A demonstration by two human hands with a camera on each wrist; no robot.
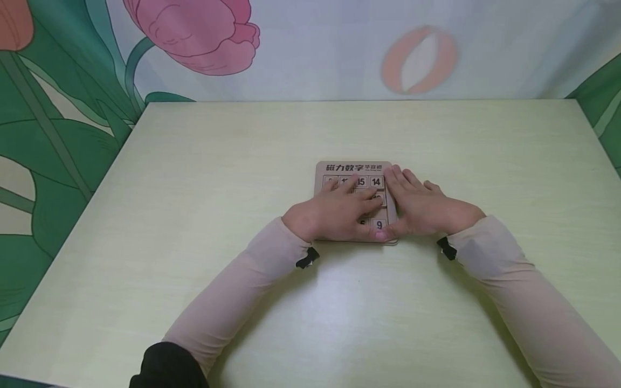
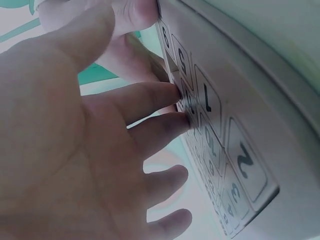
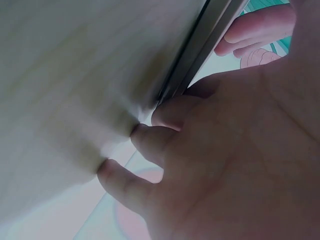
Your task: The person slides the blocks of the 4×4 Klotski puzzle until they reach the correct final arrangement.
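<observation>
A flat beige number sliding puzzle [image 1: 356,167] lies on the table, its tiles printed with numbers such as 15, 14 and 9. Over its face stretches my left hand [image 1: 343,215], fingers spread, hiding many tiles. In the left wrist view, two fingertips of this left hand [image 2: 65,130] touch the tiles of the puzzle [image 2: 295,165], while the other two stand off them. My right hand [image 1: 422,207] rests along the puzzle's right edge with its fingers extended. Fingertips of the right hand [image 3: 240,140] press on the table beside the puzzle's side wall [image 3: 202,42]. Both thumbs meet near the lower right corner.
The pale wooden table [image 1: 194,161] extends widely around the puzzle. Behind it hangs a backdrop [image 1: 310,43] with painted flowers and leaves. Black straps [image 1: 308,258] show at both wrists, under light sleeves [image 1: 242,285].
</observation>
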